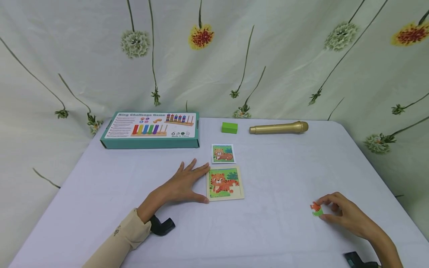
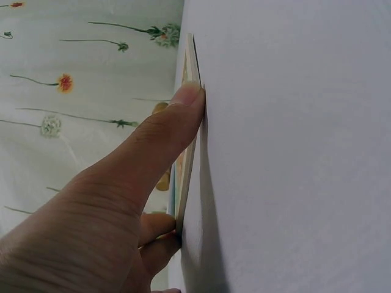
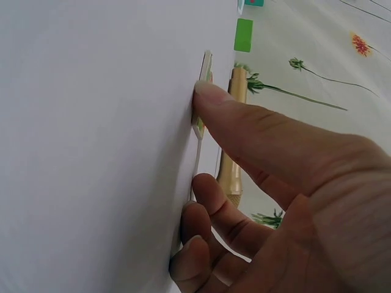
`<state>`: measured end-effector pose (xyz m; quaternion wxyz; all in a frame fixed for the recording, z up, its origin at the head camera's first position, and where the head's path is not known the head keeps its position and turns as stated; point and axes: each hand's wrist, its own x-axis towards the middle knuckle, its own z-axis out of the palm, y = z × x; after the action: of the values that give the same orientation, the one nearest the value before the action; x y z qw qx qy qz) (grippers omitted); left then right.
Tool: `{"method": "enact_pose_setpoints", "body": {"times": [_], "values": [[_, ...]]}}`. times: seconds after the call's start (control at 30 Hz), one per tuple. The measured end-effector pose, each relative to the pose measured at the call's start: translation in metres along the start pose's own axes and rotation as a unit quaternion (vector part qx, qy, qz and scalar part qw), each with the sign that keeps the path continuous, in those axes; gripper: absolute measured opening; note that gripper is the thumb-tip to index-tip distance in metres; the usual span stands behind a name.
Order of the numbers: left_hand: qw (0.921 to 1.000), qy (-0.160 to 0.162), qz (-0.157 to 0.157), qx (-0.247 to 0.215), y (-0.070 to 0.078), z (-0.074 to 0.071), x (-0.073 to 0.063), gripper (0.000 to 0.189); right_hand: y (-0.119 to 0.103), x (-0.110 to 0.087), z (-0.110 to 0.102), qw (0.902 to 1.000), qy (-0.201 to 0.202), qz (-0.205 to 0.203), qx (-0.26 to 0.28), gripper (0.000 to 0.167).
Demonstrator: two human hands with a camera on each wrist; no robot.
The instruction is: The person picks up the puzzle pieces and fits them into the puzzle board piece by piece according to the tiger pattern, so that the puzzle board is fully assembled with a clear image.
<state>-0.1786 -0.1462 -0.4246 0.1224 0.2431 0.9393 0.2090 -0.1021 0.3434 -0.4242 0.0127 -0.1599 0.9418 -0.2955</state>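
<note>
A square wooden tiger puzzle [image 1: 238, 194] lies on the table, with a gap in the picture's lower right. Beside its left edge my left hand [image 1: 182, 184] spreads its fingers, fingertips at the upper left side and thumb at the lower left corner. In the left wrist view the thumb lies against the edge of the puzzle board [image 2: 188, 152]. Far to the right, my right hand [image 1: 350, 217] pinches a small orange and green puzzle piece [image 1: 316, 209] between thumb and index finger. The right wrist view shows that piece [image 3: 200, 126] edge-on at the table surface.
A tiger picture card [image 1: 223, 153] lies just behind the puzzle. Along the back stand a boxed ring game [image 1: 151, 143], a green block [image 1: 229, 128] and a gold toy microphone [image 1: 278, 128]. A flowered cloth [image 1: 285, 44] hangs behind the white-covered table [image 1: 275, 230].
</note>
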Motion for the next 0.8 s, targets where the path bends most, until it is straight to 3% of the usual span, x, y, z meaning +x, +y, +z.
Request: {"method": "enact_pose_setpoints", "body": {"times": [0.47,0.8], "values": [[1.0000,-0.003,-0.001,0.004,-0.0011,0.0006,0.0011,0.109,-0.0043,0.0021,-0.0008,0.9996,-0.020,0.018,-0.008,0.039],[1.0000,-0.003,-0.002,0.004,0.0016,-0.0016,0.0001,0.109,-0.0057,0.0076,0.0035,0.9995,-0.027,0.001,0.018,0.029]]}}
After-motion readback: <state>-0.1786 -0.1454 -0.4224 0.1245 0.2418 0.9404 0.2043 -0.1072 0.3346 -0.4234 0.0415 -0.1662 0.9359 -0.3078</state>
